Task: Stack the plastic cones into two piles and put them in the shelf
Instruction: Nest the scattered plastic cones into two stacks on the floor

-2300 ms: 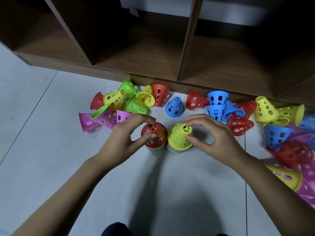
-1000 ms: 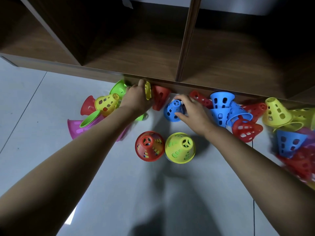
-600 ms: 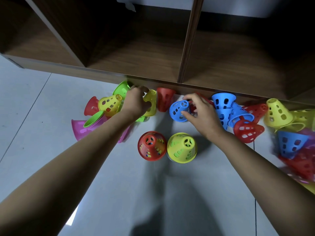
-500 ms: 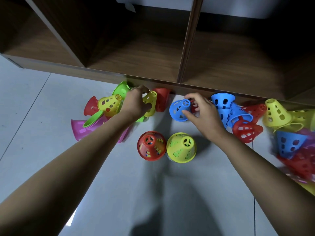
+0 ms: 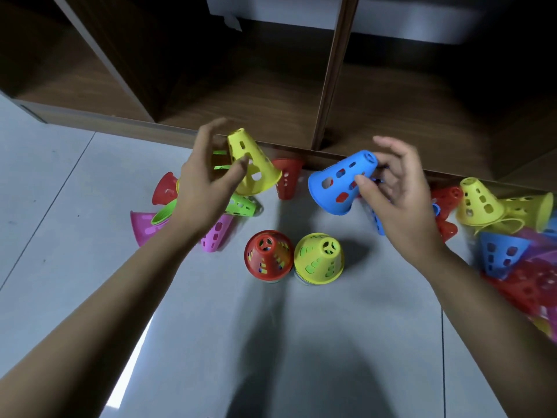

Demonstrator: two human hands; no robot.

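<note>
Spanning far side: shelf (image 5: 241, 95), dark wood, open compartments, nothing visible inside. Floor (image 5: 75, 206) grey tile. Loose cones (image 5: 479, 203) strewn along shelf's front edge, perforated plastic, mixed colours. Two piles upright mid-floor, side by side: red-topped pile (image 5: 268, 256) left, yellow-topped pile (image 5: 319, 259) right. Both lie nearer person than hands, between them. Left hand (image 5: 205, 191) pinches yellow cone (image 5: 265, 167), tip up, near upright, closer to red-topped pile. Right hand (image 5: 398, 194) grips blue cone (image 5: 333, 203), long axis slanted, mouth down-left toward piles; likely needs righting before capping.
</note>
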